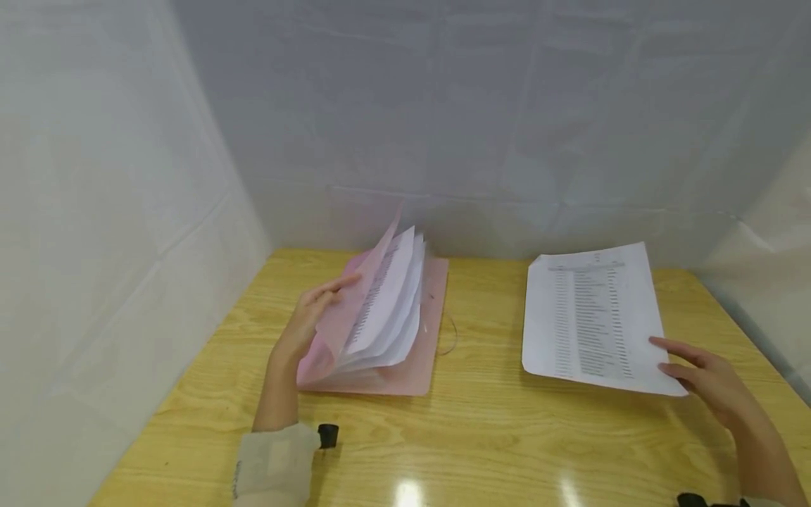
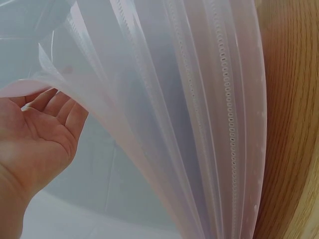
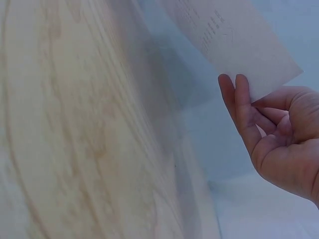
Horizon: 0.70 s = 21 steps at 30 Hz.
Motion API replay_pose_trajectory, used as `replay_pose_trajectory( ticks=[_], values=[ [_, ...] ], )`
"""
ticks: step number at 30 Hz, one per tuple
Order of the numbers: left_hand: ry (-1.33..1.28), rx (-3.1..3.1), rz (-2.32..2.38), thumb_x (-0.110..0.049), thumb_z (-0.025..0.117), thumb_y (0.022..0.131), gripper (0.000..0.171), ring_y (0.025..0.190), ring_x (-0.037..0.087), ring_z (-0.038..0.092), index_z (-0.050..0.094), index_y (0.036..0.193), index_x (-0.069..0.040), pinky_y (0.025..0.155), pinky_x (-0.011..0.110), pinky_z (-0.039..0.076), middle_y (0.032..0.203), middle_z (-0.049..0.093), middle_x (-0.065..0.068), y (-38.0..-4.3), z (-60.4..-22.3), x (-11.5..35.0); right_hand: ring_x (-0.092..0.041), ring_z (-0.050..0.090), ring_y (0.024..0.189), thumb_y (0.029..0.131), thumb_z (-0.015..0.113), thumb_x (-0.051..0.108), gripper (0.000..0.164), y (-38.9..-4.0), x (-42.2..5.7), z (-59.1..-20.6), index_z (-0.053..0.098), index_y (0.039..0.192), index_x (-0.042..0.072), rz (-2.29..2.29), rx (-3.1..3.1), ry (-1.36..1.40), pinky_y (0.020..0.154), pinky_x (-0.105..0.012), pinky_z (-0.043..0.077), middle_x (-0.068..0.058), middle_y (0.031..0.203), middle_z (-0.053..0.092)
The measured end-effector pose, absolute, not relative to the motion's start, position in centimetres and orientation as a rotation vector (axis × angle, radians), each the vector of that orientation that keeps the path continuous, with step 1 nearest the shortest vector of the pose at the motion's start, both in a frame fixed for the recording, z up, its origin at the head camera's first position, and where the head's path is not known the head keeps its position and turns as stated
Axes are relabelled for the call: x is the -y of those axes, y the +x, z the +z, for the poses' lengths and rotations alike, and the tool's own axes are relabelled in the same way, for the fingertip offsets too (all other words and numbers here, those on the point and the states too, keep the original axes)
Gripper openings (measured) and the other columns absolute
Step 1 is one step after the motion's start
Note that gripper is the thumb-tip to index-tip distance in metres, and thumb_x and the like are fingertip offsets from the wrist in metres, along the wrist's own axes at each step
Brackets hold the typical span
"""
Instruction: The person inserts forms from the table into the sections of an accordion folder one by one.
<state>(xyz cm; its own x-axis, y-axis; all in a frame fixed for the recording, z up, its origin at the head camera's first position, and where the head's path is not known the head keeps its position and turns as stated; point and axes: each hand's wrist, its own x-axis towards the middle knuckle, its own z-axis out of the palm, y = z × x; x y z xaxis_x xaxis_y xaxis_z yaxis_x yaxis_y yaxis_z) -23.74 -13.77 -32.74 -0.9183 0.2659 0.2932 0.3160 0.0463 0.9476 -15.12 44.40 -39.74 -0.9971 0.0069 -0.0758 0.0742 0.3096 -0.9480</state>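
Observation:
A pink translucent display book (image 1: 436,317) lies fanned partway open on the table, with white printed pages (image 1: 395,310) standing in its clear sleeves. My left hand (image 1: 310,317) holds its lifted front cover from the left side. In the left wrist view, the fingers of that hand (image 2: 47,134) meet the bowed cover edge, and the thumb is hidden. Over the right of the table, my right hand (image 1: 712,377) pinches a printed white sheet (image 1: 589,317) by its near right corner. The right wrist view shows the sheet's corner (image 3: 254,64) between fingers and thumb.
The wooden table (image 1: 481,436) ends at a pale sheet wall (image 1: 456,127) at the back, with more sheeting on both sides. A thin clear loop (image 1: 455,336) shows beside the display book. Dark wrist mounts (image 1: 328,435) stick out near the sleeves.

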Motion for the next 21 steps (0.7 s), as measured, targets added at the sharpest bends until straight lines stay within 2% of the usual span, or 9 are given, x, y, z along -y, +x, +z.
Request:
replay_pose_trajectory(
  ticks=[11, 17, 21],
  values=[
    [-0.623, 2.249, -2.044, -0.001, 0.035, 0.093, 0.037, 0.128, 0.017, 0.031, 0.051, 0.126, 0.007, 0.103, 0.040, 0.014, 0.132, 0.047, 0.016, -23.8, -32.8, 13.8, -0.009, 0.060, 0.077, 0.088, 0.061, 0.010, 0.041, -15.6, -42.3, -38.9, 0.057, 0.127, 0.022, -1.810, -2.513, -0.001, 0.063, -0.026, 0.049, 0.020, 0.101, 0.057],
    [-0.614, 2.249, -2.063, -0.001, 0.035, 0.093, 0.038, 0.129, 0.017, 0.030, 0.051, 0.126, 0.007, 0.103, 0.040, 0.013, 0.133, 0.047, 0.015, -23.8, -32.7, 13.8, -0.007, 0.059, 0.081, 0.087, 0.062, 0.014, 0.043, -16.0, -40.9, -38.7, 0.055, 0.130, 0.017, -1.797, -2.514, -0.001, 0.065, -0.026, 0.049, 0.024, 0.104, 0.052],
    [-0.606, 2.246, -2.068, 0.000, 0.035, 0.092, 0.038, 0.129, 0.017, 0.030, 0.051, 0.126, 0.007, 0.104, 0.039, 0.013, 0.133, 0.047, 0.015, -23.8, -32.8, 13.9, -0.006, 0.058, 0.085, 0.087, 0.063, 0.017, 0.047, -16.3, -39.9, -38.8, 0.051, 0.133, 0.011, -1.760, -2.530, -0.014, 0.068, -0.026, 0.049, 0.020, 0.108, 0.049]
  ],
)
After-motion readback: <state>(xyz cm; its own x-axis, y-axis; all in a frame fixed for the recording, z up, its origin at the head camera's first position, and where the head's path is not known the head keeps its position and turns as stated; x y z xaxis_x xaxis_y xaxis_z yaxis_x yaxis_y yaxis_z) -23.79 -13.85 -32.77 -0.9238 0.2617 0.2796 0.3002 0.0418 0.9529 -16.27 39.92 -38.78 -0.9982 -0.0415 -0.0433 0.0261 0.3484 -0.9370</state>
